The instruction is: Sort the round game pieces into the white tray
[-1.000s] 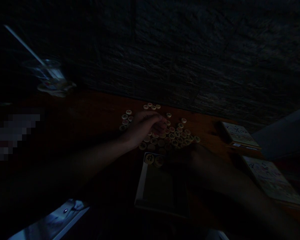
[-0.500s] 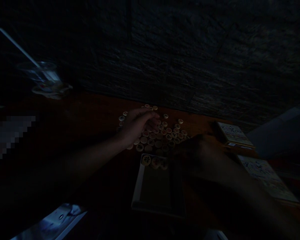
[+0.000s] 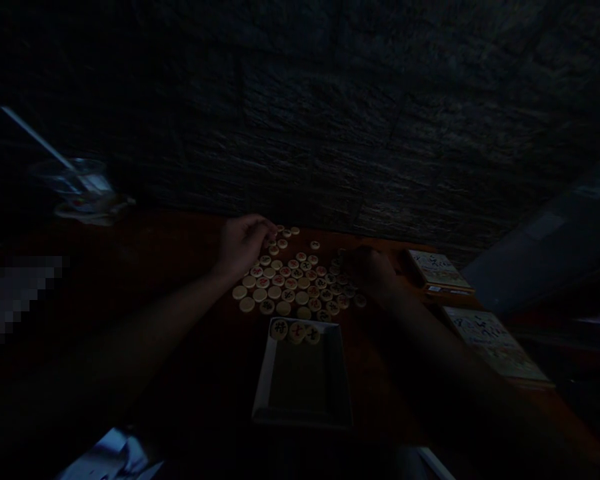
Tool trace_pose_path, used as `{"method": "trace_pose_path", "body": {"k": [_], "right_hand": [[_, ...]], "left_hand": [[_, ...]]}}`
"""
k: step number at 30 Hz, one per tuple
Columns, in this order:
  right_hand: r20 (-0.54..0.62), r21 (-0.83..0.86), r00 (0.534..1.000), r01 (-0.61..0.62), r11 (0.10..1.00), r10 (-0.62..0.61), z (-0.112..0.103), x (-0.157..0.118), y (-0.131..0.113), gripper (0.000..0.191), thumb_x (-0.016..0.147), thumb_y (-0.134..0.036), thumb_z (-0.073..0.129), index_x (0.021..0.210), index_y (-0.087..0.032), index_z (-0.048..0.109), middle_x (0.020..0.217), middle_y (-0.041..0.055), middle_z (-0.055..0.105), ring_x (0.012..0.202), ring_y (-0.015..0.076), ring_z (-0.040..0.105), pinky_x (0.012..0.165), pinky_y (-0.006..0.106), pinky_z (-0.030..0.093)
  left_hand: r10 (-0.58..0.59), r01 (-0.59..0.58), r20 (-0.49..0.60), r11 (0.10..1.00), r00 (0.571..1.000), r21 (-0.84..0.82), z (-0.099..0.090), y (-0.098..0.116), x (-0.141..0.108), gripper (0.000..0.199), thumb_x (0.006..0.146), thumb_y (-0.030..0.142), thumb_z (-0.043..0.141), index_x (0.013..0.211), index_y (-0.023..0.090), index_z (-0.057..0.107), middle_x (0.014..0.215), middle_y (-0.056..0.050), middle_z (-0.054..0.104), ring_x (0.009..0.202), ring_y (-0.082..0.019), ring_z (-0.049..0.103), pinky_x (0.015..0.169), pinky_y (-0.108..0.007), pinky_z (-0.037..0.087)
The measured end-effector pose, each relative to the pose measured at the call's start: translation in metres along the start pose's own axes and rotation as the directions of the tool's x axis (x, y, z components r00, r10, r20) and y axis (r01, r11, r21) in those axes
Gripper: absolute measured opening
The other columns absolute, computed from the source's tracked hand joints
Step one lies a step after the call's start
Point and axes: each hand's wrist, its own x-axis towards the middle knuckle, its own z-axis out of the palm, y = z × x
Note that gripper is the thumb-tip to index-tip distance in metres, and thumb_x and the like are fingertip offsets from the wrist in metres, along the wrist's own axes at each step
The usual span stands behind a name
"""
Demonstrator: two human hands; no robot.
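Many round pieces (image 3: 275,292) with red or black characters, some blank side up, lie spread on the dark wooden table (image 3: 180,230). My left hand (image 3: 243,245) is at the far left edge of the spread, its fingers curled by a few pieces; what they hold, if anything, is hidden. At the right edge, my right hand (image 3: 373,270) rests over or beside pieces, its fingers lost in the dark. Nearer to me stands an open shallow box (image 3: 263,393) with three pieces (image 3: 297,331) in a row at its far end.
Two illustrated boxes (image 3: 440,269) (image 3: 497,343) lie at the right. A clear cup (image 3: 83,183) with a straw stands at the far left. Behind the table rises a rough stone wall (image 3: 300,147).
My left hand has moved from over the middle of the pieces to their left edge, uncovering more of them. My right hand has moved farther away, from beside the box to the pieces' right edge.
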Motion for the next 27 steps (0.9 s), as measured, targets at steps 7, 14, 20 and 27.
{"method": "trace_pose_path", "body": {"k": [7,14,20,27], "right_hand": [[0.064,-0.006,0.998,0.026,1.000,-0.025,0.003,0.008,-0.006,0.032,0.099,-0.025,0.051,0.104,-0.017,0.081,0.106,0.0136,0.077,0.088,0.0203,0.072,0.072,0.025,0.047],[0.098,0.130,0.991,0.082,0.988,-0.095,0.000,0.006,-0.013,0.027,0.098,-0.030,0.057,0.096,-0.019,0.081,0.099,0.0077,0.077,0.084,0.0165,0.071,0.069,0.023,0.047],[0.155,0.406,0.988,-0.069,0.911,0.006,0.011,0.007,-0.019,0.017,0.093,-0.030,0.063,0.093,-0.020,0.077,0.076,0.0027,0.075,0.058,0.0142,0.065,0.053,0.024,0.045],[0.035,0.627,0.995,-0.091,0.773,0.088,0.011,0.001,-0.028,0.022,0.092,-0.040,0.066,0.096,-0.019,0.068,0.086,0.0056,0.076,0.068,0.0177,0.069,0.057,0.026,0.050]], "left_hand": [[0.011,-0.011,0.006,0.999,1.000,0.033,0.000,-0.001,-0.002,0.020,0.082,0.017,0.054,0.071,0.019,0.071,0.064,0.000,0.067,0.055,-0.010,0.055,0.054,-0.021,0.041],[0.009,-0.009,0.028,1.000,1.000,0.014,0.002,-0.001,-0.003,0.019,0.082,0.018,0.056,0.071,0.017,0.072,0.065,-0.001,0.068,0.054,-0.010,0.058,0.053,-0.020,0.043],[-0.001,0.000,0.028,0.999,1.000,0.032,0.004,-0.003,-0.002,0.020,0.082,0.016,0.055,0.070,0.016,0.071,0.062,-0.001,0.069,0.050,-0.009,0.058,0.049,-0.019,0.042],[0.062,-0.065,0.166,0.998,0.984,0.010,0.018,0.001,-0.013,0.013,0.086,0.022,0.063,0.083,0.017,0.074,0.074,-0.003,0.074,0.063,-0.012,0.065,0.059,-0.022,0.048]]}}
